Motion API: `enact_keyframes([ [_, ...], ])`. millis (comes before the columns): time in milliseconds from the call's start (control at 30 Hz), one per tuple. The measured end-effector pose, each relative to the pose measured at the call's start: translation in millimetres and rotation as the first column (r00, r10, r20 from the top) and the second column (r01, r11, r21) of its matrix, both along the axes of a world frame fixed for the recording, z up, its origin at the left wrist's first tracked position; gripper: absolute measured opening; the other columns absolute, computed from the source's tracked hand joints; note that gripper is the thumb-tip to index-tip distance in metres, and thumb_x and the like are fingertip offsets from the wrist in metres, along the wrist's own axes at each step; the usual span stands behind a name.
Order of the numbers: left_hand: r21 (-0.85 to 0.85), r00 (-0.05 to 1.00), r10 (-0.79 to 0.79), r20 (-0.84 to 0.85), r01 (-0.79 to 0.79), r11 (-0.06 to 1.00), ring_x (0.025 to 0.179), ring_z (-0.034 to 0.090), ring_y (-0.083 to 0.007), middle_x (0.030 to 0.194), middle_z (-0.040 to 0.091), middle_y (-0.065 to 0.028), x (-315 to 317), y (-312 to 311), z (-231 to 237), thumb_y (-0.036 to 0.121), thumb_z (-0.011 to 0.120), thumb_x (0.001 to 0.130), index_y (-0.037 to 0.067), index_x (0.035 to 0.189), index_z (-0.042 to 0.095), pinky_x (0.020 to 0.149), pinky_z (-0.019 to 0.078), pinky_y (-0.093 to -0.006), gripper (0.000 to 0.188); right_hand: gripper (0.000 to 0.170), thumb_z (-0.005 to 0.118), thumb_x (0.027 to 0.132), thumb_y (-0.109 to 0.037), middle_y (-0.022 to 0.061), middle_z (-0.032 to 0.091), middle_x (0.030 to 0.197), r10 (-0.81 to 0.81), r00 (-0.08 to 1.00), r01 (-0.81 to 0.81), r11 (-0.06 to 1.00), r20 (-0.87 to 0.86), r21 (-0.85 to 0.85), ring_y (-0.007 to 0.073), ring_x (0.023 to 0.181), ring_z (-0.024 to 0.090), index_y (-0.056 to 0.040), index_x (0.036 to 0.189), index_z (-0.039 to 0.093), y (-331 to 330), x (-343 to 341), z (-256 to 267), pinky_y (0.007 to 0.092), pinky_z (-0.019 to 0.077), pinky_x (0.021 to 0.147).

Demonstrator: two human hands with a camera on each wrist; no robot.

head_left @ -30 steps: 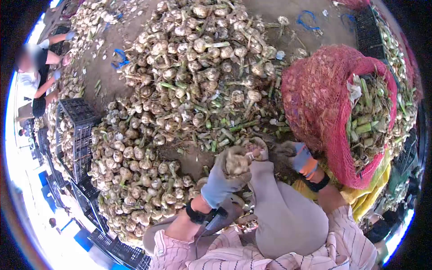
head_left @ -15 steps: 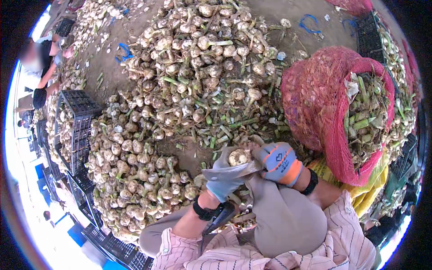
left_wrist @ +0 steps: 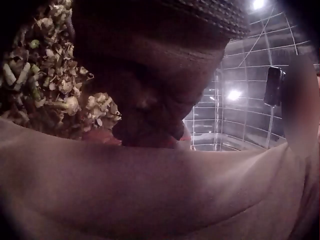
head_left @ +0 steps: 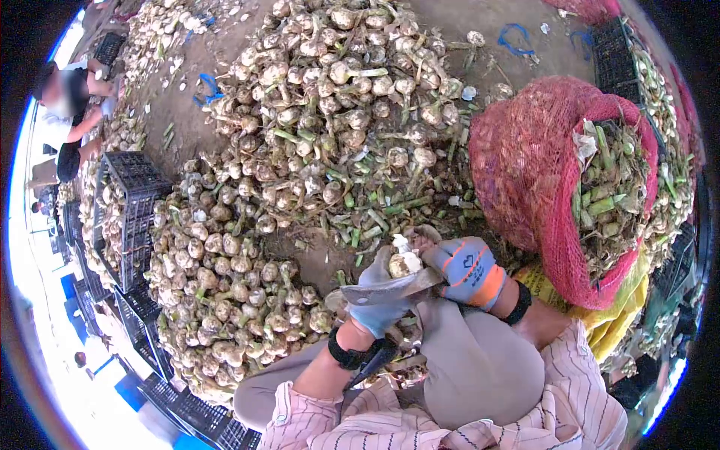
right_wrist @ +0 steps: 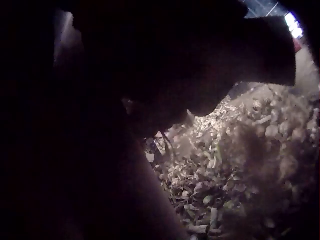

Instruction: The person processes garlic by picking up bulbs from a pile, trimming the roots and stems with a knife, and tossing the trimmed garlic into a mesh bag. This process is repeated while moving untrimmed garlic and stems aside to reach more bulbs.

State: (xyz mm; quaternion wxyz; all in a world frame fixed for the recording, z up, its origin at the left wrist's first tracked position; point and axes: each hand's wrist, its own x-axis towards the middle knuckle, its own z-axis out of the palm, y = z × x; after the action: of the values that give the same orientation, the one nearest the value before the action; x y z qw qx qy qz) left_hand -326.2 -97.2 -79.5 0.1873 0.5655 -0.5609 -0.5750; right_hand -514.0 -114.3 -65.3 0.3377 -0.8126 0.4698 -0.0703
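In the head view the gloved left hand [head_left: 377, 298] grips a garlic bulb [head_left: 405, 264] above the raised knee. White inner skin shows at the bulb's upper part. The right hand [head_left: 471, 276], in a grey and orange glove, holds a knife whose wide blade [head_left: 391, 289] lies across the front of the left hand, just below the bulb. The knife's handle is hidden in the right glove. Both wrist views are dark: a shadowed left hand [left_wrist: 150, 85] fills the top of the left one, and a black shape covers much of the right one.
A large garlic heap [head_left: 322, 97] lies ahead, with trimmed bulbs [head_left: 232, 277] at the left. Cut stems litter the ground between. A red mesh sack [head_left: 517, 157] of stalks stands at the right over yellow sacking [head_left: 611, 322]. Black crates [head_left: 135, 217] and another person [head_left: 67, 112] are at the far left.
The right hand has moved left from beside the sack to the bulb, and the blade now shows across the left hand. More white shows on the bulb than half a second ago.
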Motion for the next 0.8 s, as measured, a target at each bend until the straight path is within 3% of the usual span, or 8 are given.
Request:
enact_keyframes([
  [133,-0.214,0.985,-0.121,-0.127,0.092,0.973,0.088,0.06,-0.0134,0.099,0.062,-0.0057,-0.3,2.7,-13.6,0.012,0.079,0.065,0.001,0.117,0.045,0.079,0.0494,-0.0269,0.063,0.034,0.066,0.063,-0.021,0.0142,0.061,0.083,-0.063,0.993,0.073,0.993,-0.103,0.096,0.032,0.078,0.061,-0.006,0.092,0.058,0.8,-8.1,-17.0,0.0403,0.0494,0.066],
  [200,0.295,0.91,0.214,-0.355,-0.109,0.949,0.088,0.06,-0.0131,0.099,0.062,-0.005,-3.3,2.0,7.6,0.009,0.078,0.064,0.001,0.116,0.045,0.079,0.0494,-0.0263,0.062,0.035,0.067,0.063,-0.013,0.0147,0.063,0.084,-0.188,0.958,0.216,0.969,-0.217,0.116,0.0338,0.079,0.061,-0.0051,0.096,0.06,3.8,-29.0,-54.1,0.0395,0.0487,0.066],
  [333,0.197,0.957,0.253,-0.14,-0.224,0.954,0.073,0.056,-0.01,0.084,0.06,-0.0026,22.7,5.8,17.6,0.018,0.079,0.064,0.002,0.107,0.049,0.066,0.0493,-0.0253,0.054,0.025,0.065,0.071,-0.007,0.0126,0.065,0.087,-0.58,0.812,0.571,0.813,0.067,0.116,0.0268,0.079,0.062,-0.0042,0.096,0.061,43.0,-51.2,-106.9,0.0364,0.0486,0.069],
  [400,-0.263,0.973,0.082,0.215,-0.023,0.965,0.074,0.056,-0.0123,0.085,0.058,-0.0032,62.1,-3.3,37.6,0.022,0.076,0.067,0.004,0.108,0.048,0.065,0.0489,-0.0259,0.052,0.024,0.065,0.074,-0.006,0.0108,0.065,0.088,-0.745,0.653,0.724,0.667,0.138,0.175,0.0225,0.077,0.062,-0.0033,0.097,0.061,34.2,-41.6,-115.7,0.0347,0.0485,0.068],
  [533,0.078,0.388,-0.09,0.917,0.047,0.996,0.09,0.057,-0.02,0.101,0.058,-0.0084,258.7,27.6,66.2,0.033,0.075,0.066,0.008,0.119,0.046,0.075,0.0488,-0.0322,0.065,0.043,0.069,0.07,-0.018,0.0142,0.065,0.09,-0.924,0.352,0.778,0.379,0.153,0.501,0.0288,0.081,0.062,-0.003,0.108,0.058,-5.4,-45.3,-168.3,0.0382,0.048,0.077],
  [667,0.553,-0.152,-0.652,0.743,-0.411,0.725,0.105,0.058,-0.0277,0.117,0.059,-0.0136,452.4,124.5,103.0,0.043,0.074,0.065,0.012,0.131,0.044,0.084,0.0487,-0.0385,0.078,0.04,0.065,0.073,-0.025,0.0176,0.064,0.099,-0.817,0.521,0.78,0.574,0.249,0.25,0.0339,0.088,0.061,-0.0081,0.108,0.06,-72.7,-21.8,-164.2,0.0379,0.0481,0.077],
  [733,0.526,-0.24,-0.631,0.738,-0.382,0.76,0.105,0.059,-0.0283,0.115,0.059,-0.0146,349.6,88.6,128.8,0.05,0.075,0.062,0.006,0.123,0.052,0.089,0.0462,-0.0369,0.079,0.04,0.062,0.073,-0.025,0.0172,0.062,0.104,-0.769,0.638,0.763,0.637,0.032,0.107,0.0349,0.092,0.06,-0.0091,0.109,0.06,-99.6,-13.5,-211.0,0.0397,0.0484,0.079],
  [800,0.454,0.197,-0.413,0.889,-0.272,0.849,0.101,0.059,-0.0326,0.107,0.061,-0.0195,304.3,60.8,107.5,0.051,0.069,0.067,0.005,0.123,0.05,0.086,0.0463,-0.0389,0.075,0.042,0.063,0.073,-0.026,0.0179,0.061,0.107,-0.671,0.715,0.696,0.71,-0.196,0.108,0.0349,0.094,0.059,-0.0092,0.111,0.06,-109.5,-5.8,-213.9,0.04,0.0481,0.081],
])
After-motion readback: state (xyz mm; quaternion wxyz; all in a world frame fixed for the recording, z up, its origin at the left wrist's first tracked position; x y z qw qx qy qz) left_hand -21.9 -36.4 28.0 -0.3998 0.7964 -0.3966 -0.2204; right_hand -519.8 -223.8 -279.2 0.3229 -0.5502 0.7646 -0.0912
